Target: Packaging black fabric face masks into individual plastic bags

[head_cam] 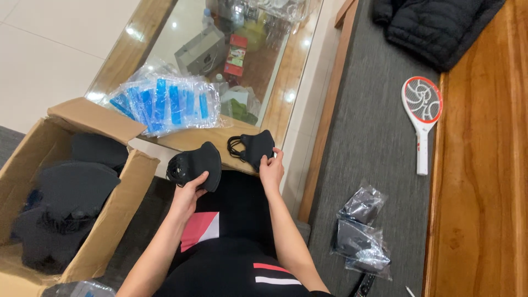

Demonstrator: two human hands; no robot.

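Two black face masks are in hand, one apiece. The left hand (pixel 190 190) pinches the lower edge of a black valved mask (pixel 195 165), thumb on the front and fingers curled behind, so the mask stands up and away from the palm with its long axis tilted toward the cardboard box (pixel 110 220) on the left. The right hand (pixel 271 168) grips a second black mask (pixel 254 147) by its near edge, fingers closed on it; that mask lies up and left of the hand, ear loops bunched on its left side, over the near edge of the glass-topped desk (pixel 286 82). The masks are near each other but apart. Both forearms reach forward from the lap, wrists slightly raised. Plastic-wrapped blue packs (pixel 165 104) lie on the desk just beyond the left mask.
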